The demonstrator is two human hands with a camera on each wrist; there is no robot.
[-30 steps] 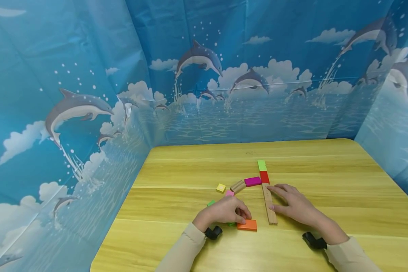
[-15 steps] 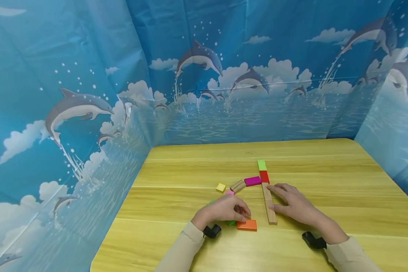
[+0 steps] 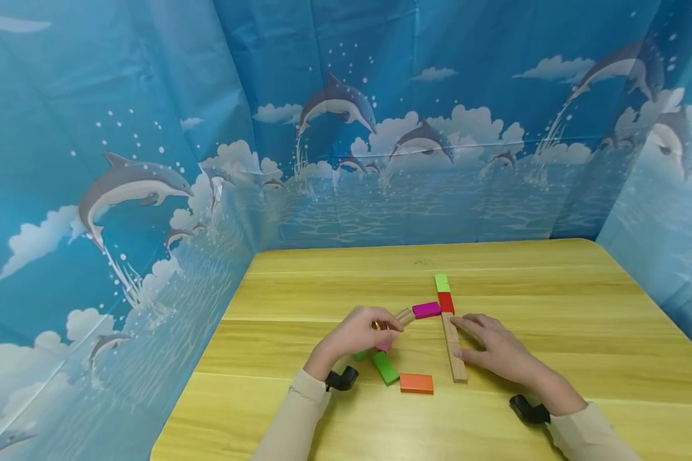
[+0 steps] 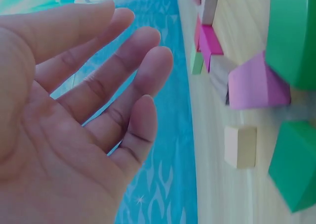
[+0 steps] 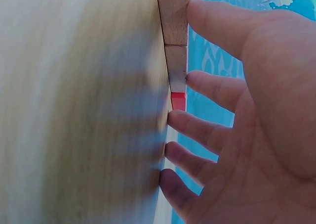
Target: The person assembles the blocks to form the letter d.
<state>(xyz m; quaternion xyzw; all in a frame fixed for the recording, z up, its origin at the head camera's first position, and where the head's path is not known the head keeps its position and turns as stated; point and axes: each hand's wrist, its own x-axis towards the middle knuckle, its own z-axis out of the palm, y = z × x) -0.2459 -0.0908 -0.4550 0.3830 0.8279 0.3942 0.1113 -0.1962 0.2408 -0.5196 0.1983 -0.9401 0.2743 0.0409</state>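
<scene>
My left hand (image 3: 354,336) hovers over the pink block (image 3: 383,346), palm bare and fingers loosely bent in the left wrist view. A green block (image 3: 385,368) and an orange block (image 3: 417,383) lie nearer the front. Part of a second green block (image 3: 361,354) shows under the hand. On the right, my right hand (image 3: 498,349) rests its thumb and a fingertip against a row of plain wooden blocks (image 3: 458,365). Red (image 3: 446,302) and lime green (image 3: 442,282) blocks extend that row away from me. A magenta block (image 3: 426,310) branches left from it.
A ridged wooden block (image 3: 405,316) adjoins the magenta one, partly behind my left hand. The small pale yellow block (image 4: 240,147) shows in the left wrist view, hidden in the head view. Behind the wooden table (image 3: 524,266) hangs a blue dolphin curtain (image 3: 322,192).
My left hand has left the orange block and moved left and away from me, uncovering a green block. My right hand stays at the wooden row. The head view has shifted slightly.
</scene>
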